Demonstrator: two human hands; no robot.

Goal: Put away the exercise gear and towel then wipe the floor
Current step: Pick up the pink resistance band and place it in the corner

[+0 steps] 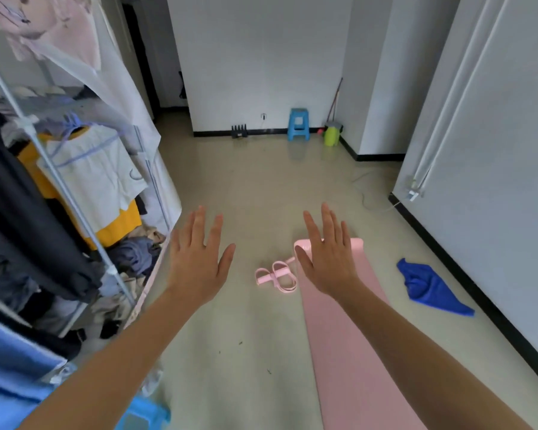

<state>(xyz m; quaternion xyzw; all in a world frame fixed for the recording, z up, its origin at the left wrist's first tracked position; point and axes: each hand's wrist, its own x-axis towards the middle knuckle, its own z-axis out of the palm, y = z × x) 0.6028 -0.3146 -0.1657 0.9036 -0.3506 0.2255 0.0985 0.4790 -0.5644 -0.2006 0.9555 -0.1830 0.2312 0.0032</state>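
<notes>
Head view: a person's 2 bare arms stretch forward above a pale floor [246, 187], the left hand [196, 262] and the right hand [330, 259] both held backs-up in the air. The fingers [199, 221] of each are straight and spread, released and grasping nothing. A pink exercise mat [354, 352] lies unrolled on the floor right of centre, running from the near edge of the picture to a far end that shows just past the right hand. A pink pull-rope exerciser [275, 276] lies on the floor just beside the mat's left edge, seen between the 2 hands. A blue towel [429, 288] lies crumpled on the floor to the right of the mat, apart from it and near the dark skirting of the right wall. On the left stands a clothes rack [75, 197] crowded with hanging garments, more clothing heaped at its foot. Against the far wall stand a blue stool [298, 124] and, just to its right, a green container [332, 135].
</notes>
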